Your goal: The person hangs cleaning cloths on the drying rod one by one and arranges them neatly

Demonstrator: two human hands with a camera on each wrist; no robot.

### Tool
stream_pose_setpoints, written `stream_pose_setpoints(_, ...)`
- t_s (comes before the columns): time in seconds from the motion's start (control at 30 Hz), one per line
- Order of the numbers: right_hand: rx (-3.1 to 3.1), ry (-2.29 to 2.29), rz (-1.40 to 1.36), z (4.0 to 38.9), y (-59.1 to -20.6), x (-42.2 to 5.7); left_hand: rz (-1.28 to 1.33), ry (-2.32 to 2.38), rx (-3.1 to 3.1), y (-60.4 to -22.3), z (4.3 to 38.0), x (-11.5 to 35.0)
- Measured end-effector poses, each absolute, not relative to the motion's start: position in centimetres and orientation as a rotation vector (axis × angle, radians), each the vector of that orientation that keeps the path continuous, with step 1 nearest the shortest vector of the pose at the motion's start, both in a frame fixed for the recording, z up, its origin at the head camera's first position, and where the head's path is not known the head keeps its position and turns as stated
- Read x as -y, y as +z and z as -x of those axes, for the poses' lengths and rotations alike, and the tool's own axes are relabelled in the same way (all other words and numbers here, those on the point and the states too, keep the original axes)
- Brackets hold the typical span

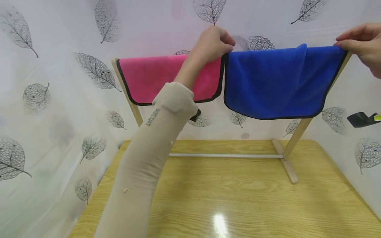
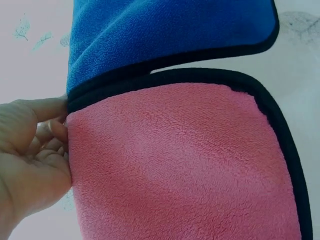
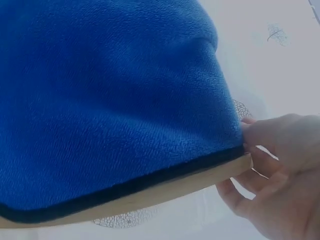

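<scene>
A blue towel [image 1: 274, 82] with black edging hangs over the top bar of a wooden rack, a small raised fold along its top. My left hand [image 1: 212, 43] pinches its upper left corner, where it meets the pink towel [image 1: 143, 81]. At the upper right corner, beside the rack's end post, my right hand [image 1: 364, 46] pinches the blue towel between thumb and fingers. In the left wrist view the left fingers [image 2: 50, 107] are at the black borders of both towels. The right wrist view shows the right fingertips [image 3: 250, 132] at the towel's top edge.
The rack's post [image 1: 300, 135] stands on a wooden foot [image 1: 285, 163], with a white lower rod [image 1: 226, 155] running across. Beneath is a wood-grain table [image 1: 232, 195]. Behind hangs a white sheet [image 1: 59, 132] printed with dark leaves. A black object [image 1: 361, 119] shows at the right edge.
</scene>
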State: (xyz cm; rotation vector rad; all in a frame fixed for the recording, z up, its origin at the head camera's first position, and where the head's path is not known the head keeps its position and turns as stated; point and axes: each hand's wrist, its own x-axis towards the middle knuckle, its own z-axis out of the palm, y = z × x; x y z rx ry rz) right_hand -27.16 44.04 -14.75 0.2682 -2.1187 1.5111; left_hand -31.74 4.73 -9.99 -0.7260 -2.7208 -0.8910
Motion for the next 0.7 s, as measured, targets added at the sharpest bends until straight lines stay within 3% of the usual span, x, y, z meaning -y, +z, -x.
stream_pose_setpoints(0.7, 2.427, 0.712, -0.281, 26.3, -15.6, -43.8, 0.900, -0.565, 2.869, -9.3, 31.8, -4.5)
